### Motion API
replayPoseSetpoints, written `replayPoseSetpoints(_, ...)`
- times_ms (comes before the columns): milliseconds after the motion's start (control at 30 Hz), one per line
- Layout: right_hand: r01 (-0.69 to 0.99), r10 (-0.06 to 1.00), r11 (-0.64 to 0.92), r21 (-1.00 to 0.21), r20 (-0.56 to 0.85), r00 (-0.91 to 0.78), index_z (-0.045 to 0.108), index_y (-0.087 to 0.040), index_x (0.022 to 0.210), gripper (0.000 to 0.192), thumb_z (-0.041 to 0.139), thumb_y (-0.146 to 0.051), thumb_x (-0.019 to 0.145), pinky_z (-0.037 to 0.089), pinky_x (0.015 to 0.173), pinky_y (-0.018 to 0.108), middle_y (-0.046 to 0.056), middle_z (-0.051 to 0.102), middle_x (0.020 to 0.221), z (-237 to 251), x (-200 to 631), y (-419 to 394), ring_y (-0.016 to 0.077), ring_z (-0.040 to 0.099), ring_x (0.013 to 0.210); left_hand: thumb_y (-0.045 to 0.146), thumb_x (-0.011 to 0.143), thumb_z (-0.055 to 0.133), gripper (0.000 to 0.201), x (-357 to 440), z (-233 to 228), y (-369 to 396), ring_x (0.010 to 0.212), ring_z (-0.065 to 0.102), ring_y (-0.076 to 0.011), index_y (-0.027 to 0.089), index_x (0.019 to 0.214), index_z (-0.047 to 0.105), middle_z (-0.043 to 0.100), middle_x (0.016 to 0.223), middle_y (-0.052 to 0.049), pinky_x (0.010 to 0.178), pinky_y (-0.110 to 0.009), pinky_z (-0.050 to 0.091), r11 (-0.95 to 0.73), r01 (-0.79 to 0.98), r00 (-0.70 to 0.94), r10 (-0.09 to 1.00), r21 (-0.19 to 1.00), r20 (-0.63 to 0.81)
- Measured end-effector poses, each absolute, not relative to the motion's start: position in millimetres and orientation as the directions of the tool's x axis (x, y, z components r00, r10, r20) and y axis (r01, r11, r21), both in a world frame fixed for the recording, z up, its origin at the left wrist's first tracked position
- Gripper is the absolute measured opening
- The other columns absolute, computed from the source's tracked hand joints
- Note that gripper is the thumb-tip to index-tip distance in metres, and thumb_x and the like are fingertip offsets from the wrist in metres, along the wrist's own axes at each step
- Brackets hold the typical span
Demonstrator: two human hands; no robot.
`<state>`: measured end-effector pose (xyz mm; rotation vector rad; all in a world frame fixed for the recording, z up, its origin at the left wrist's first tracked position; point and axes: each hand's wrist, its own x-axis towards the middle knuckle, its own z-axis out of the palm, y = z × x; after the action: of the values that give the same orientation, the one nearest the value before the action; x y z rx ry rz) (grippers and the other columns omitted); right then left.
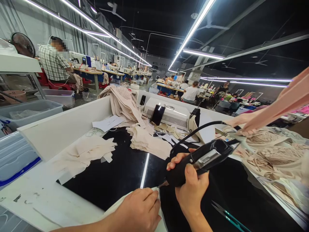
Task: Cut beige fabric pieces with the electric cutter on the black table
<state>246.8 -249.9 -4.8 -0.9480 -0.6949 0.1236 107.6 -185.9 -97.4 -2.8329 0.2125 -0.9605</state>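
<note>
My right hand (pixel 193 187) is wrapped round a black corded electric hot knife (pixel 205 161), thumb on top. Its thin metal tip points down and left, at the edge of a cream fabric piece (pixel 120 201). My left hand (pixel 138 209) presses that fabric between bent fingers, close to the tip. Under both hands lies a glossy black work surface (pixel 120 174). A teal pointed hand tool (pixel 231 220), tweezers or snips, rests right of my right wrist. Part of the cream fabric is hidden beneath my left hand.
Cream cut pieces (pixel 151 141) and a loose heap (pixel 89 149) lie ahead. A white vented box (pixel 171 112) and a phone (pixel 158 114) stand at the back. White side boards (pixel 67 125) border the table. Bundled fabric (pixel 270 145) and a hanging pink strip (pixel 277 103) occupy the right.
</note>
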Motion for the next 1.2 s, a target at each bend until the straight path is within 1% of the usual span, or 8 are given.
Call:
replayPoseSetpoints(200,0.197,0.413,0.576,-0.793,0.490,0.768,0.057,-0.030,0.114,0.028,0.072,-0.036,0.091,0.056,0.058,0.031,-0.005,0.065,0.079,-6.6,246.5,-248.6,0.0136,0.062,0.063,0.023,0.102,0.059,0.018,109.3,-96.9,-186.1,0.088,0.068,-0.0195,0.011,0.096,0.071,0.075,0.099,-0.010,0.069,-0.030,0.053,-0.982,-0.082,0.749,-0.172,-0.168,0.640)
replayPoseSetpoints(400,0.146,0.421,0.619,-0.772,0.483,0.768,0.057,-0.029,0.113,0.030,0.074,-0.037,0.089,0.055,0.056,0.029,-0.005,0.065,0.077,-0.7,240.1,-247.1,0.0129,0.061,0.060,0.019,0.102,0.056,0.021,111.5,-90.7,-187.3,0.077,0.064,-0.0172,0.008,0.092,0.071,0.074,0.088,-0.008,0.060,-0.030,0.047,-0.988,-0.045,0.662,-0.141,-0.148,0.736)
replayPoseSetpoints(567,0.130,0.450,0.609,-0.782,0.476,0.756,0.057,-0.029,0.113,0.031,0.075,-0.038,0.089,0.056,0.057,0.029,-0.004,0.066,0.078,-4.9,237.3,-246.9,0.0130,0.060,0.062,0.022,0.101,0.058,0.021,111.7,-89.0,-188.6,0.075,0.063,-0.0164,0.009,0.090,0.071,0.073,0.088,-0.006,0.056,-0.030,0.043,-0.992,-0.029,0.648,-0.110,-0.121,0.754)
replayPoseSetpoints(767,0.154,0.443,0.600,-0.785,0.487,0.753,0.057,-0.029,0.114,0.029,0.073,-0.037,0.090,0.056,0.057,0.030,-0.004,0.065,0.079,-8.1,237.8,-245.8,0.0131,0.060,0.062,0.026,0.102,0.060,0.022,112.0,-90.8,-188.0,0.077,0.063,-0.0157,0.010,0.092,0.071,0.074,0.093,-0.006,0.060,-0.029,0.044,-0.990,-0.020,0.662,-0.117,-0.138,0.740)
replayPoseSetpoints(900,0.178,0.433,0.595,-0.784,0.498,0.751,0.055,-0.029,0.114,0.029,0.071,-0.036,0.091,0.056,0.058,0.031,-0.004,0.065,0.080,-9.5,238.0,-245.1,0.0136,0.061,0.062,0.025,0.099,0.063,0.019,113.4,-92.9,-187.4,0.077,0.063,-0.0155,0.010,0.092,0.070,0.073,0.090,-0.005,0.060,-0.028,0.044,-0.987,-0.023,0.669,-0.132,-0.157,0.732)
replayPoseSetpoints(1033,0.178,0.444,0.586,-0.791,0.497,0.746,0.055,-0.029,0.117,0.031,0.071,-0.037,0.092,0.057,0.062,0.032,-0.004,0.066,0.083,-10.9,241.4,-246.1,0.0141,0.063,0.065,0.025,0.100,0.062,0.016,113.5,-96.5,-183.1,0.077,0.063,-0.0155,0.014,0.088,0.067,0.072,0.091,-0.005,0.062,-0.029,0.046,-0.990,-0.042,0.705,-0.126,-0.136,0.698)
replayPoseSetpoints(1100,0.201,0.424,0.568,-0.798,0.493,0.760,0.055,-0.029,0.119,0.034,0.072,-0.038,0.091,0.059,0.065,0.034,-0.003,0.068,0.085,-10.0,243.7,-248.6,0.0144,0.064,0.066,0.022,0.100,0.062,0.015,111.5,-96.6,-177.8,0.081,0.065,-0.0156,0.016,0.087,0.065,0.072,0.091,-0.003,0.068,-0.029,0.049,-0.986,-0.086,0.757,-0.158,-0.143,0.634)
replayPoseSetpoints(1200,0.249,0.391,0.520,-0.817,0.487,0.781,0.056,-0.029,0.119,0.036,0.075,-0.040,0.090,0.060,0.068,0.035,-0.002,0.070,0.088,-6.2,247.1,-258.1,0.0153,0.067,0.068,0.023,0.101,0.065,0.009,105.7,-90.7,-167.3,0.091,0.068,-0.0164,0.016,0.096,0.065,0.073,0.100,-0.003,0.080,-0.030,0.052,-0.986,-0.118,0.794,-0.165,-0.119,0.585)
